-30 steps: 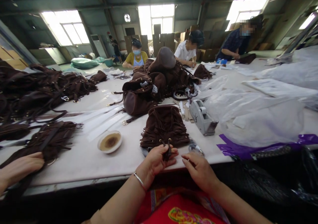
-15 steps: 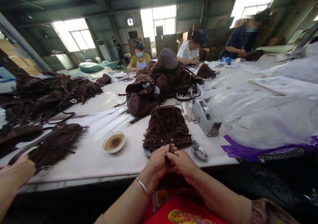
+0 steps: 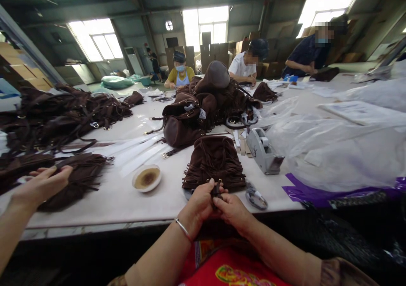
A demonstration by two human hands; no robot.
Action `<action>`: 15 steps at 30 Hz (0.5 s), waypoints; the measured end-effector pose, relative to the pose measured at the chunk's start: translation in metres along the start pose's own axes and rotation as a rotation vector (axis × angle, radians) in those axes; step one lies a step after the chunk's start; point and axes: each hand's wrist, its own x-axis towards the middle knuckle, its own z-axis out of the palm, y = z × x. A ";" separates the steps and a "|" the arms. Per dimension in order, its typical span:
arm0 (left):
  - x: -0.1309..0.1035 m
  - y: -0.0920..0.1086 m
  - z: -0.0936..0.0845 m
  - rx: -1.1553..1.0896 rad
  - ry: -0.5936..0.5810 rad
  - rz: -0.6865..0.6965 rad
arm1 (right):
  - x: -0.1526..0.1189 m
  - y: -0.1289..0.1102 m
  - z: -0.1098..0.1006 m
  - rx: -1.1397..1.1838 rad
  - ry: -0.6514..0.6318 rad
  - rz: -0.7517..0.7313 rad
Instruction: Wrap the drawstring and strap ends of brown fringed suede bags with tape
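Note:
A dark brown fringed bag [image 3: 215, 157] lies flat on the table right in front of me, with small gold eyelets along its near edge. At that edge my left hand [image 3: 202, 199] pinches the bag's brown drawstring cords [image 3: 217, 189]. My right hand [image 3: 229, 205] is closed on the same cords from the other side, thumb and fingers pressed together. The two hands nearly touch, and their fingers partly hide the cord ends. A grey coiled cord [image 3: 256, 196] lies just right of the bag.
A shallow bowl of brownish liquid [image 3: 146, 178] stands to the left, a grey tape dispenser [image 3: 264, 151] to the right. Behind are heaped brown bags [image 3: 209, 100]. Clear plastic bags [image 3: 333, 146] cover the right side. A co-worker's hand [image 3: 47, 184] reaches in at left; others work across the table.
My hands stay at the cords, with the fingers shifted slightly around them. The co-worker's hand at left has let go of a strap and moved up and right over a fringed bag.

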 end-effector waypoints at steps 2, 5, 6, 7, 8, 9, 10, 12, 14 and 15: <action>-0.003 0.001 -0.002 0.009 -0.017 -0.072 | 0.000 0.004 0.000 -0.006 0.003 -0.033; -0.007 -0.004 -0.005 0.101 0.013 -0.045 | -0.009 0.007 -0.003 -0.092 0.032 -0.171; -0.008 -0.006 -0.005 0.138 0.027 -0.024 | -0.015 0.007 -0.006 -0.142 0.044 -0.221; -0.009 -0.007 -0.004 0.168 0.042 -0.007 | -0.024 0.006 -0.012 -0.203 0.058 -0.261; -0.010 -0.009 -0.003 0.195 0.059 0.000 | -0.035 0.004 -0.019 -0.272 0.082 -0.288; -0.011 -0.010 -0.002 0.220 0.084 0.003 | -0.046 0.002 -0.028 -0.344 0.118 -0.308; -0.011 -0.010 -0.001 0.243 0.106 0.001 | -0.059 -0.001 -0.041 -0.415 0.169 -0.324; -0.008 -0.010 0.000 0.308 0.154 0.001 | -0.082 -0.004 -0.074 -0.527 0.319 -0.360; -0.002 -0.008 -0.001 0.352 0.169 0.014 | -0.105 -0.004 -0.122 -0.592 0.524 -0.377; 0.002 -0.008 -0.002 0.358 0.156 0.001 | -0.115 -0.002 -0.150 -0.620 0.637 -0.361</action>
